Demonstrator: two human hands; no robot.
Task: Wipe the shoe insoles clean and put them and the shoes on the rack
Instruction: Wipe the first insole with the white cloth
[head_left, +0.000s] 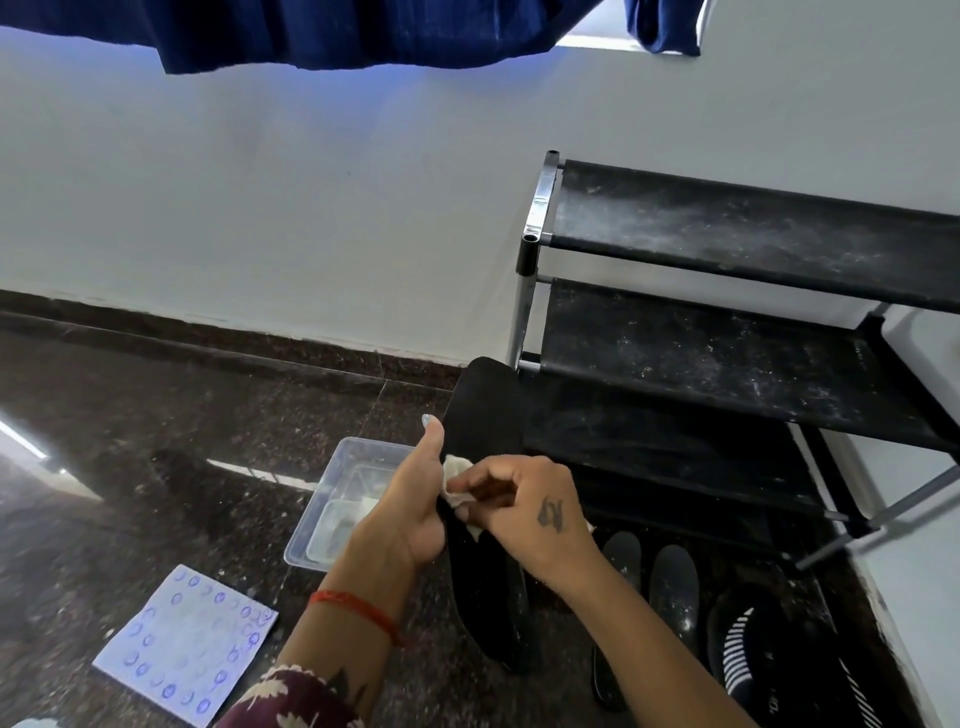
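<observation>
A long, flat black foam insole stands nearly upright at the centre of the frame, its rounded toe end reaching up beside the rack's lower left post. The left hand wraps its fingers round the insole's left edge with the thumb lying up along it, while the right hand pinches a small crumpled white cloth against the insole's face. To wipe well, I judge the left hand should brace the insole firmly from behind so it does not bend, and the cloth should travel in long strokes from toe to heel, refolded to a clean patch as it soils. Lower right, two more dark insoles and a black shoe with white stripes lie on the floor, not yet racked. The black fabric-shelved, metal-framed rack fills the right side, its shelves dusty and bare. Left of the hands sits a clear plastic tub, and lower left a white sheet printed with blue circles. The floor is dark polished speckled stone, meeting a pale wall; dark blue fabric hangs along the top.
</observation>
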